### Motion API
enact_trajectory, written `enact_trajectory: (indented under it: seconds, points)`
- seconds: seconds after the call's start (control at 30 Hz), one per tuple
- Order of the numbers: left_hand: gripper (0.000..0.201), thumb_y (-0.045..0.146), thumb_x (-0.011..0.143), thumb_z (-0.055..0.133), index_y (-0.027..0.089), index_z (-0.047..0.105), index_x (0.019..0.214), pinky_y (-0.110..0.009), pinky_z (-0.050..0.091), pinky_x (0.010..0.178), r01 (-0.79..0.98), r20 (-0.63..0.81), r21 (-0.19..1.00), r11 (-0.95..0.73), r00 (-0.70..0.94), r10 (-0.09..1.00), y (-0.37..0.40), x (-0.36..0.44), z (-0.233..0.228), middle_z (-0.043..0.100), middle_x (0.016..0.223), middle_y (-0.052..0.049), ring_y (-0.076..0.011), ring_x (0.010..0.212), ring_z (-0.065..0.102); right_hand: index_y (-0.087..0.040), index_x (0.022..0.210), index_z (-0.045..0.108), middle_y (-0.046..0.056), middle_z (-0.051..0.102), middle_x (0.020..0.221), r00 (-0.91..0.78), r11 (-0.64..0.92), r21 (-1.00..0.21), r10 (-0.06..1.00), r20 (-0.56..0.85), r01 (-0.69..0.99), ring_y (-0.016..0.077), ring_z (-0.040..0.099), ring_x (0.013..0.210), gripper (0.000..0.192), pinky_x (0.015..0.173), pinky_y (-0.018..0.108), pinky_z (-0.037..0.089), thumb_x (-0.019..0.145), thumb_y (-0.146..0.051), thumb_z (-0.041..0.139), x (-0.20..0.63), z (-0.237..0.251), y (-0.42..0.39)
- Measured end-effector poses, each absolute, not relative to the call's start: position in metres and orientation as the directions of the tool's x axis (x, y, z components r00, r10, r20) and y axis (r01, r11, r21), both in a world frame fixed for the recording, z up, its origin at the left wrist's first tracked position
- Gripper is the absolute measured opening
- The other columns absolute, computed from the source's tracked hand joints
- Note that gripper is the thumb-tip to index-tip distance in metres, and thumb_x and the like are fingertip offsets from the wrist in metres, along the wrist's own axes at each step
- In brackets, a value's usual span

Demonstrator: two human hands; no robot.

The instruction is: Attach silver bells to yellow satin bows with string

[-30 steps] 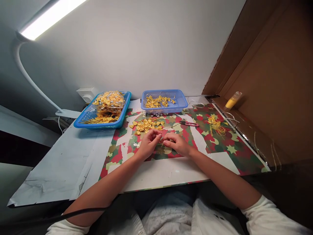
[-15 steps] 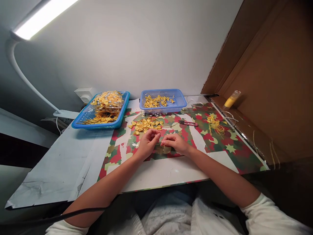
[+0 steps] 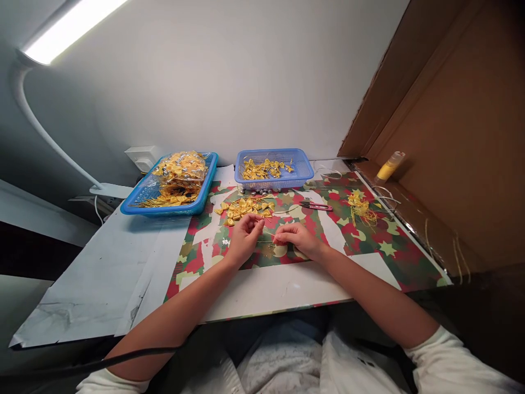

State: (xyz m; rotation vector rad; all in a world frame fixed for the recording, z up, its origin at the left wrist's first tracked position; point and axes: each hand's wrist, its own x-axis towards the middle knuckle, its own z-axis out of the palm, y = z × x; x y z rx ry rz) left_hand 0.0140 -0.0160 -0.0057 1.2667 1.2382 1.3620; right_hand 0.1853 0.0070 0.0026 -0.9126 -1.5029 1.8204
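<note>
My left hand (image 3: 246,236) is closed in a pinch, thumb against forefinger. Facing it, my right hand (image 3: 300,239) also pinches. A thin pale thread (image 3: 267,233) runs across the short gap between the fingertips, and both hands seem to grip it. Whatever else the fingers may hold is hidden. Just beyond my left hand lies a pile of yellow ribbon bows (image 3: 246,208), some with thin stems. Pink-handled thread snips (image 3: 315,206) rest on the patterned sheet past my right hand.
A blue basket (image 3: 208,189) at back left holds bagged and loose yellow bows. Another blue basket (image 3: 305,169) holds more bows, with silvery beads (image 3: 259,191) before it. At right are yellow thread scraps (image 3: 361,210), a yellow-filled tube (image 3: 388,168) and cardboard (image 3: 447,131). A lamp (image 3: 74,30) shines at left.
My hands have drawn slightly apart, the left one leftward and the right one rightward. More of the thread shows between them.
</note>
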Motion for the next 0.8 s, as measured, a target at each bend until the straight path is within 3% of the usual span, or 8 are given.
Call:
enact_trajectory:
  seconds: [0.3, 0.6, 0.7, 0.8]
  points:
    - [0.028, 0.041, 0.075, 0.068, 0.017, 0.055, 0.081, -0.020, 0.034, 0.050, 0.032, 0.103, 0.994, -0.100, -0.108, 0.989, -0.0155, 0.0134, -0.0064, 0.051, 0.061, 0.005, -0.0084, 0.053, 0.045, -0.015, 0.058, 0.069, 0.002, 0.065, 0.063, -0.588, -0.274, -0.960, 0.787, -0.187, -0.062, 0.0107, 0.054, 0.062, 0.015, 0.065, 0.025, 0.040, 0.061, -0.030, 0.067, 0.1877, -0.0003, 0.0074]
    - [0.027, 0.041, 0.075, 0.067, 0.017, 0.055, 0.081, -0.020, 0.035, 0.051, 0.044, 0.094, 0.995, -0.090, -0.102, 0.990, -0.0150, 0.0131, -0.0081, 0.052, 0.064, 0.004, -0.0084, 0.054, 0.045, -0.016, 0.055, 0.069, 0.002, 0.064, 0.060, -0.582, -0.268, -0.962, 0.790, -0.192, -0.046, 0.0114, 0.053, 0.060, 0.015, 0.063, 0.026, 0.040, 0.061, -0.028, 0.064, 0.1884, 0.0020, 0.0066]
    - [0.024, 0.040, 0.079, 0.063, 0.018, 0.055, 0.084, -0.022, 0.038, 0.055, 0.103, 0.101, 0.990, -0.092, -0.082, 0.991, -0.0161, 0.0121, -0.0085, 0.052, 0.064, 0.004, -0.0107, 0.057, 0.048, -0.016, 0.054, 0.069, 0.003, 0.064, 0.060, -0.576, -0.278, -0.960, 0.792, -0.202, -0.045, 0.0119, 0.053, 0.061, 0.014, 0.063, 0.027, 0.040, 0.060, -0.028, 0.065, 0.1879, 0.0020, 0.0065]
    - [0.019, 0.037, 0.083, 0.058, 0.019, 0.059, 0.090, -0.026, 0.042, 0.063, 0.264, 0.215, 0.947, -0.183, -0.097, 0.972, -0.0195, 0.0109, -0.0037, 0.060, 0.080, -0.003, -0.0173, 0.077, 0.057, -0.015, 0.056, 0.069, 0.003, 0.065, 0.063, -0.563, -0.304, -0.950, 0.798, -0.213, -0.073, 0.0124, 0.053, 0.063, 0.015, 0.063, 0.027, 0.039, 0.059, -0.030, 0.068, 0.1873, 0.0003, 0.0069]
